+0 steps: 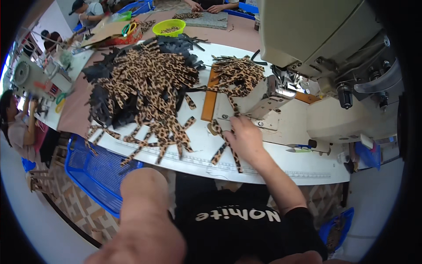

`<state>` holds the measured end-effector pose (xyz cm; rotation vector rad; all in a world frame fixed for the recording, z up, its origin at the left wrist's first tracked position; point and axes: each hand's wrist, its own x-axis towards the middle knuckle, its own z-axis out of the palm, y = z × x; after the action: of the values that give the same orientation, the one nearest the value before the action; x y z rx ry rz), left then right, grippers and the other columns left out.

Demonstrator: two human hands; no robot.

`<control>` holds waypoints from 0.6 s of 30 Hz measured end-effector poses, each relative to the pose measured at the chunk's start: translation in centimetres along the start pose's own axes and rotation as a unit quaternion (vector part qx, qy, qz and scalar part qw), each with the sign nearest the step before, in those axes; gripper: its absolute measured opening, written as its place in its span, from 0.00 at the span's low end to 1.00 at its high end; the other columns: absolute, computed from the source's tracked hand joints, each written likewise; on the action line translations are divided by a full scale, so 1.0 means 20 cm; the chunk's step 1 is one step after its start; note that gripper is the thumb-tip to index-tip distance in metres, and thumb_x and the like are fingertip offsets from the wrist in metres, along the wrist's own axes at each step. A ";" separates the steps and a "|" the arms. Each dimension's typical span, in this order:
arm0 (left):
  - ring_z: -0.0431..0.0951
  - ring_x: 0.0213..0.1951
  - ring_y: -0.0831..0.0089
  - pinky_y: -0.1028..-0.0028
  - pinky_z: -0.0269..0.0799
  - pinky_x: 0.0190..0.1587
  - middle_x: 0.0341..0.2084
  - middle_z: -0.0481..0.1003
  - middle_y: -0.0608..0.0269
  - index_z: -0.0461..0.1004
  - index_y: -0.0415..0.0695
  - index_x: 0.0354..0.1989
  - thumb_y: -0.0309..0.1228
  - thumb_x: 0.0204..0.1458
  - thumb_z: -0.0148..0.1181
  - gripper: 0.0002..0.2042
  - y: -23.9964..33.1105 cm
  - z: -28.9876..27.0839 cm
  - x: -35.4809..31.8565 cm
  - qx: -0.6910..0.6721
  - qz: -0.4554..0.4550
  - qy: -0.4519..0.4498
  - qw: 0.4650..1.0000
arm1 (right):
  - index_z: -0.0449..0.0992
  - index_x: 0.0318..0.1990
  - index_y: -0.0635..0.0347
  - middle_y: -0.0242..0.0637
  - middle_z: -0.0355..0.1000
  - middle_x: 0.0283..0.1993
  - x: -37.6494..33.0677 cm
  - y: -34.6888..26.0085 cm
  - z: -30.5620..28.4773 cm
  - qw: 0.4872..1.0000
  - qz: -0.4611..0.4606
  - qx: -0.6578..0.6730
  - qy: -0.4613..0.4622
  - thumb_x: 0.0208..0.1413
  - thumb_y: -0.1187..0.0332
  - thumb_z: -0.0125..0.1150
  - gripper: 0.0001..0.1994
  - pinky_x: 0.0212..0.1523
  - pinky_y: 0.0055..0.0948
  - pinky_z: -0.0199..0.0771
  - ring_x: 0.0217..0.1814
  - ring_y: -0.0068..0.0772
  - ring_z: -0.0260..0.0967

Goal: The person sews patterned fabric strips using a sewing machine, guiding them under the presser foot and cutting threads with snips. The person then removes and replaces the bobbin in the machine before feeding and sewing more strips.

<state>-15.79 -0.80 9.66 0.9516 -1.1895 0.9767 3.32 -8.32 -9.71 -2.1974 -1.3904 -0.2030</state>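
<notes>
By the sewing machine's cylinder arm (pixel 268 99), my right hand (pixel 246 140) presses down with bent fingers on a leopard-print fabric strip (pixel 235 156). Its strip ends hang toward the table's front edge, and another strip curls beside the thumb. My left arm (pixel 145 207) rises from the lower edge with a rounded end; no fingers can be made out on it. A large heap of leopard-print strips (pixel 149 75) covers the left of the white table (pixel 202 158), with black pieces (pixel 103 101) under and around it. Behind the machine's arm lies a smaller strip pile (pixel 239 72).
An orange-brown wooden bar (pixel 209 103) stands between the piles. Snips (pixel 299 148) lie on the right. Below the table's left edge is a blue basket (pixel 99 176). At the back are a yellow bowl (pixel 169 27) and co-workers, one with both hands (pixel 214 9) at a grey board.
</notes>
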 end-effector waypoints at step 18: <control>0.65 0.51 0.53 0.60 0.64 0.50 0.45 0.68 0.53 0.72 0.45 0.41 0.29 0.40 0.63 0.16 -0.39 -0.38 -1.08 0.606 -0.441 -0.119 0.652 | 0.69 0.44 0.67 0.54 0.63 0.50 -0.90 0.25 -0.42 0.990 0.036 -0.108 -0.088 0.39 0.69 0.62 0.21 0.55 0.49 0.55 0.54 0.55 0.59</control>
<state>-8.43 2.01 -13.24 2.4749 0.0772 0.7197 0.63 -28.67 -11.36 -2.4931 -1.4363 -0.1410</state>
